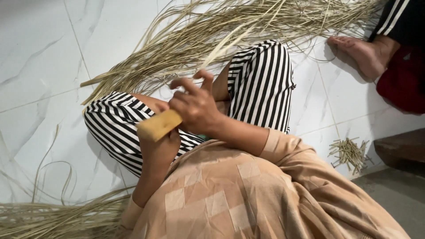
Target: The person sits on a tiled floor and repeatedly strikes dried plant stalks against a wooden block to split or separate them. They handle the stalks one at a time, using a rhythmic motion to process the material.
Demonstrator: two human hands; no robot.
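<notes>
Soft, even light fills the scene, with mild sheen on the white tile floor (40, 66) far left of the grip. Faint shadows pool beneath the striped knees (261, 84). The right hand (195, 106) is slightly motion-blurred; the edges stay sharp.

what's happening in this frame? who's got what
A person sits on the white tiled floor in striped trousers. Their left hand grips a tan wooden handle; whatever it carries at the far end is hidden. Their right hand pinches a pale dried strip that runs up into a large pile of dried strips. Short cut pieces lie to the side, and another person's bare foot rests nearby.
</notes>
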